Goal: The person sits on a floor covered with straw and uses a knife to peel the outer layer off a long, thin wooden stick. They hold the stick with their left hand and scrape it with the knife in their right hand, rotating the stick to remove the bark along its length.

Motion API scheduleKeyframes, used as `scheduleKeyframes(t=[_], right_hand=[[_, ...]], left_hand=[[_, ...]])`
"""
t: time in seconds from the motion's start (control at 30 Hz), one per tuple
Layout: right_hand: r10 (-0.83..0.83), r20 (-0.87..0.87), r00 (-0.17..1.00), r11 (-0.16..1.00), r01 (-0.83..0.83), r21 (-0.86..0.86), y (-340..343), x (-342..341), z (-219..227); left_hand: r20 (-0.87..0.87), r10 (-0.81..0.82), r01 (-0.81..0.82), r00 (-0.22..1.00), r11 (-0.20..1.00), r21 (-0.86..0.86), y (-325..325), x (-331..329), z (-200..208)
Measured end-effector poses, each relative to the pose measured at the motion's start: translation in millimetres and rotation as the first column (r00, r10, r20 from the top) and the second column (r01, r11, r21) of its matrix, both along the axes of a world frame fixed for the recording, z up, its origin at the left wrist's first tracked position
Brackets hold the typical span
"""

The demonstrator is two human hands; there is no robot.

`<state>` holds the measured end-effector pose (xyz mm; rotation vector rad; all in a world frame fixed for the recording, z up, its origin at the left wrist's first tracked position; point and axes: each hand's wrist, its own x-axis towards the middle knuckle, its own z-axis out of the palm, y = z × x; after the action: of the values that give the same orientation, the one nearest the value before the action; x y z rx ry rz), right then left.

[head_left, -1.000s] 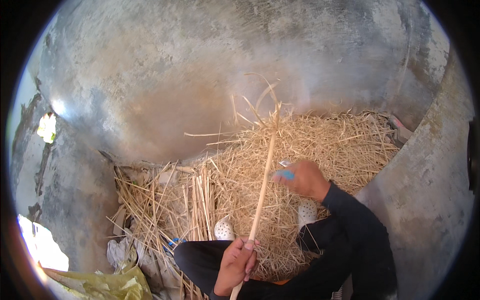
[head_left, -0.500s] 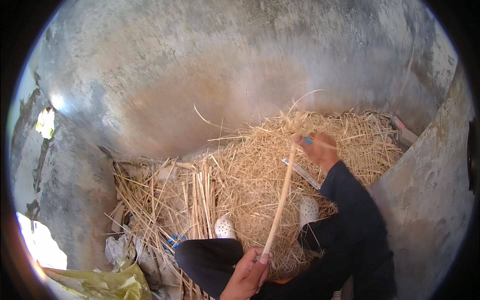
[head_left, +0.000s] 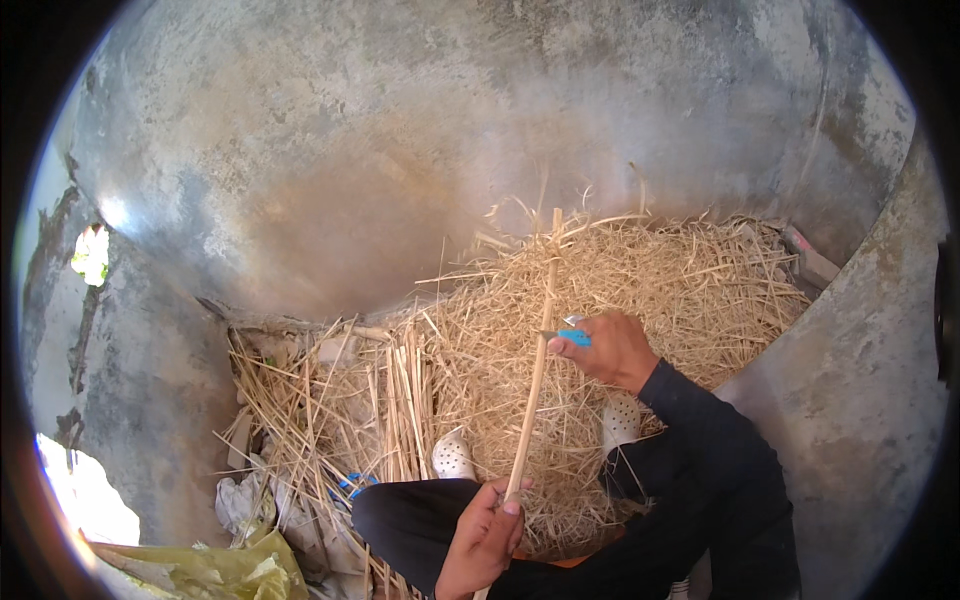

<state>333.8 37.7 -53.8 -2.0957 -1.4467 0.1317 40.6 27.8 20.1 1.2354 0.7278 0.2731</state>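
Observation:
A long, pale bamboo strip (head_left: 532,415) slants up and away from me. Its lower end is gripped in my left hand (head_left: 483,540), thumb pressed along it. My right hand (head_left: 618,350) is closed around a small knife (head_left: 568,338) with a bright blue handle. The short dark blade meets the strip's right edge a little above its middle. Thin curled shavings stand around the strip's far end. Under both hands lies a thick heap of shavings (head_left: 690,280).
Split bamboo sticks (head_left: 405,410) lie left of my white perforated shoe (head_left: 452,456); the other shoe (head_left: 620,420) rests on the shavings. A yellowish plastic sheet (head_left: 215,570) is at the lower left. A stained concrete wall (head_left: 450,130) rises behind, with bright holes in the left wall.
My right hand with the knife has come back from the strip's far end toward me, down to near its middle. The strip's far end has swung slightly left.

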Motion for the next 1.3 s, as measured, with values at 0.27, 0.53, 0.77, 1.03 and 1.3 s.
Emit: scheduleKeyframes(t=[0.27, 0.53, 0.77, 1.03, 1.3], right_hand=[[0.252, 0.128, 0.959, 0.957, -0.267, 0.112, -10, -45, 6], [0.222, 0.238, 0.946, 0.933, -0.277, 0.229, 2, -24, -8], [-0.051, 0.182, 0.982, 0.982, 0.016, 0.189, 21, 7, -31], [-0.323, 0.219, 0.921, 0.939, 0.284, 0.195, 20, 82, -50], [-0.075, -0.071, 0.995, 0.99, 0.066, -0.122, 8, 14, -20]], left_hand=[[0.042, 0.078, -0.071, 0.996, 0.987, -0.144, 1, 3, 0], [0.045, 0.083, -0.074, 0.996, 0.984, -0.164, 2, 8, 2], [0.041, 0.113, -0.1, 0.993, 0.967, -0.236, -8, 1, -4], [0.091, 0.016, 0.002, 0.996, 0.98, -0.197, -24, -1, -20], [-0.003, 0.109, -0.108, 0.994, 0.976, -0.191, 11, -15, -22]])
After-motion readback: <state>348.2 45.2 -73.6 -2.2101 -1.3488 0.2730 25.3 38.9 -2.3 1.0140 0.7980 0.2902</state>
